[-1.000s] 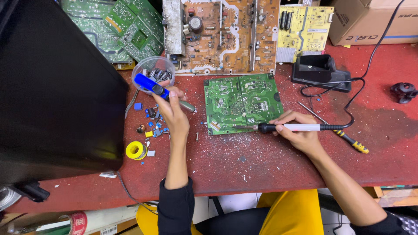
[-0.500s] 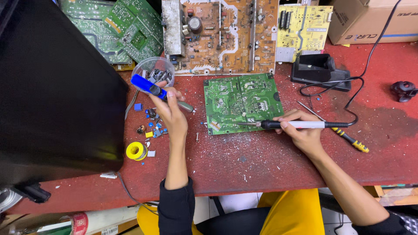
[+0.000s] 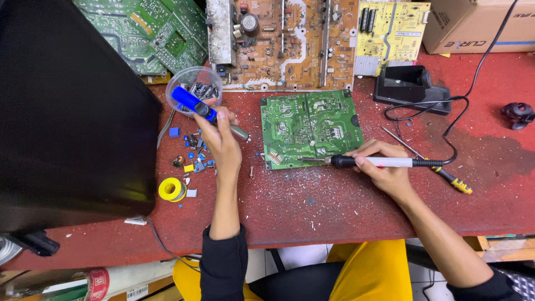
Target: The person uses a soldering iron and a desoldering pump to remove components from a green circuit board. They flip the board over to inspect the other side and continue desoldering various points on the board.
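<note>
A green circuit board lies flat on the red table. My right hand grips a white-handled soldering iron, its tip resting on the board's lower left edge. My left hand holds a blue desoldering pump at an angle, its blue end over a small clear bowl of dark components. Loose small parts lie just left of that hand.
A large black panel covers the table's left. Brown, green and yellow boards lie at the back. A black iron stand with cable, a yellow-tipped screwdriver, a solder spool, a cardboard box.
The soldering iron tip has slid a little left along the board's lower edge. My left hand with the pump has barely moved.
</note>
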